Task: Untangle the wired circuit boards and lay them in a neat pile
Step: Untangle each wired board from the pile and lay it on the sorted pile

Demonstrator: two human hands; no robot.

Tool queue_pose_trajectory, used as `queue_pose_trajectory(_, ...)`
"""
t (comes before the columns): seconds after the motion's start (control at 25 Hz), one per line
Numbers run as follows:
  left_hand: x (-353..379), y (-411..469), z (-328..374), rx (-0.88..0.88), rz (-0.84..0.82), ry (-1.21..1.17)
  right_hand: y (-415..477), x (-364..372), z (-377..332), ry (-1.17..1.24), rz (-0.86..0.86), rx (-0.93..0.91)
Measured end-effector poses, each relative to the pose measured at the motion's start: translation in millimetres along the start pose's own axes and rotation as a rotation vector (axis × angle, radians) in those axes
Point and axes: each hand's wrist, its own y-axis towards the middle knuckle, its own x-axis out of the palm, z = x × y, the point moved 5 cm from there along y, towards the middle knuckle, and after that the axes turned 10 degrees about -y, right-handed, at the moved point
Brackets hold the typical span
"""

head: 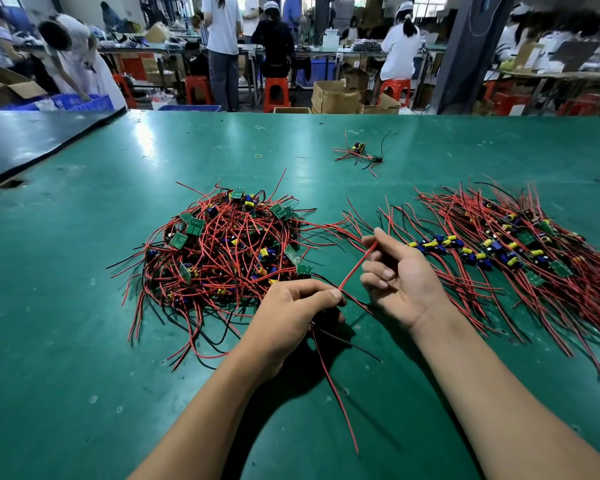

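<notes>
A tangled heap of small green circuit boards with red and black wires [222,251] lies on the green table [84,341], left of centre. To the right, a laid-out row of boards with combed wires [499,251] spreads toward the table's right side. My left hand [291,317] grips a wired board; the board itself is hidden in my fist, and its red and black leads trail down toward me. My right hand [399,271], palm up, pinches a taut red wire [355,266] that runs from my left fist up to my right fingertips.
A small separate cluster of wired boards [359,152] and a yellow rubber band [258,156] lie farther back on the table. A dark panel [32,140] overlaps the table's left corner. Beyond the far edge are people, red stools, cardboard boxes and blue crates.
</notes>
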Motion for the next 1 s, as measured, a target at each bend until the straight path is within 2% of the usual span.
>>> queue_pose_trajectory(0.12, 0.8, -1.2, 1.2, 0.001, 0.004, 0.01, -1.9, 2.0, 0.2, 0.115, -0.073, 0.06)
queue_pose_trajectory(0.2, 1.0, -2.0, 2.4, 0.009, 0.031, 0.006, -1.9, 0.6, -1.0, 0.053, -0.096, 0.042)
queue_pose_trajectory(0.44, 2.6, -2.6, 7.4, -0.019, 0.1, -0.188, 2.0, -2.8, 2.6, -0.487, 0.009, -0.192)
queue_pose_trajectory(0.52, 1.5, -2.2, 12.6, -0.001, 0.101, -0.28, -2.5, 4.0, 8.2, -0.734, -0.022, -0.302)
queue_pose_trajectory(0.6, -2.6, -1.8, 19.2, 0.054, 0.125, -0.324, -8.2, 13.1, 18.0, -0.853, -0.149, -0.294)
queue_pose_trajectory(0.68, -6.5, -2.1, 26.0, 0.108, 0.154, -0.32, -14.7, 19.5, 22.5, -0.832, -0.319, -0.226)
queue_pose_trajectory(0.8, -11.5, -2.7, 33.6, 0.153, 0.194, -0.398, -25.6, 24.6, 21.5, -0.852, -0.481, -0.128)
queue_pose_trajectory(0.88, -15.5, -3.0, 36.1, 0.155, 0.241, -0.43, -32.3, 28.9, 28.3, -0.845, -0.537, -0.054)
queue_pose_trajectory(1.0, -18.0, -3.1, 35.9, 0.176, 0.284, -0.464, -33.7, 40.2, 35.6, -0.733, -0.504, -0.096)
